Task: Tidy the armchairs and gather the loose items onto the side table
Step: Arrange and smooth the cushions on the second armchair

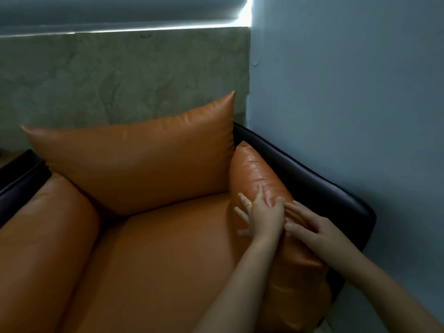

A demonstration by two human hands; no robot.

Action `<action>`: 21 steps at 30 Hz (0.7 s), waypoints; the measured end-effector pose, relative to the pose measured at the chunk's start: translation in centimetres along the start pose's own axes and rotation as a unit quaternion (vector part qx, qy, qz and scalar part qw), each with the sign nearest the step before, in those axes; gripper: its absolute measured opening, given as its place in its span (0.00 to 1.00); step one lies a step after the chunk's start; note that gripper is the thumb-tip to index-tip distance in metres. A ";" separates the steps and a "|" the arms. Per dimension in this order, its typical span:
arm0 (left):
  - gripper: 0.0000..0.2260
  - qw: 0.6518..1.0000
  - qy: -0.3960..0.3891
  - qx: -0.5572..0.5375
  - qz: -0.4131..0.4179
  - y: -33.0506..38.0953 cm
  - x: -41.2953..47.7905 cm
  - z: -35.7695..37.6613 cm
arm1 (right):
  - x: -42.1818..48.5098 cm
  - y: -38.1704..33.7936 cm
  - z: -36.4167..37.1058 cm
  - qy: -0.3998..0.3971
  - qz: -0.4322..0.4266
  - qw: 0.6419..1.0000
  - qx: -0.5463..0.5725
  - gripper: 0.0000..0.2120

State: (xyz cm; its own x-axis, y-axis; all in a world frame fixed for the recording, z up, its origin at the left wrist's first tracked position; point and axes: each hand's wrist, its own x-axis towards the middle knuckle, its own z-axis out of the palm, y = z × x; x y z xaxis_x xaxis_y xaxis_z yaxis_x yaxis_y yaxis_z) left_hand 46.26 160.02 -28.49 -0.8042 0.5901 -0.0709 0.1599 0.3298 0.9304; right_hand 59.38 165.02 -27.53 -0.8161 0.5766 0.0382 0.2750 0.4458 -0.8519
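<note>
left hand [260, 213]: grip apart, flat on arm cushion [254, 169] | right hand [312, 228]: grip apart, flat on same cushion

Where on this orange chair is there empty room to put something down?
The wide seat cushion is bare, from the left arm cushion up to the back cushion. The right arm cushion is crowded: the left hand and right hand both press on it.

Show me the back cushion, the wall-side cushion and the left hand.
back cushion [134, 162], head view, middle of front face.
wall-side cushion [254, 169], head view, upper end.
left hand [262, 213], head view, back of hand.
</note>
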 end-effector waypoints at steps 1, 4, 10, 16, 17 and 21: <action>0.27 1.000 0.003 -0.001 0.002 0.1 0.1 0.3 | -0.8 0.0 -0.4 -0.017 0.008 1.000 -0.006 0.35; 0.22 0.999 0.011 -0.021 0.022 -1.1 0.7 -0.4 | -3.0 0.5 -0.8 -0.052 -0.003 0.997 -0.054 0.46; 0.35 0.993 0.000 -0.109 0.037 -7.6 -0.8 -3.2 | -4.7 1.3 1.1 -0.019 -0.081 0.986 -0.144 0.31; 0.34 0.992 -0.061 -0.045 0.103 -11.5 -5.7 -1.9 | -3.5 4.0 -1.8 0.040 -0.076 0.996 0.015 0.22; 0.33 0.989 -0.085 -0.038 0.115 -11.8 -6.3 -1.4 | -3.5 4.5 -2.5 0.050 -0.063 0.996 0.042 0.21; 0.34 0.985 -0.095 -0.042 0.135 -11.1 -6.9 -0.1 | -3.9 4.1 -3.6 0.096 -0.058 0.990 -0.088 0.20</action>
State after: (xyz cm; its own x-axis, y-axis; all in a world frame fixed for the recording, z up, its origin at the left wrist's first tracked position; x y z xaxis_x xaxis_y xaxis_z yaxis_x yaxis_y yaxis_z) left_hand 49.92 152.20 -38.28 -0.6161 0.7775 0.1258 0.3002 0.0842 0.9502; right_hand 65.53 167.01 -29.28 -0.7399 0.6270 0.2437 0.2831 0.6188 -0.7327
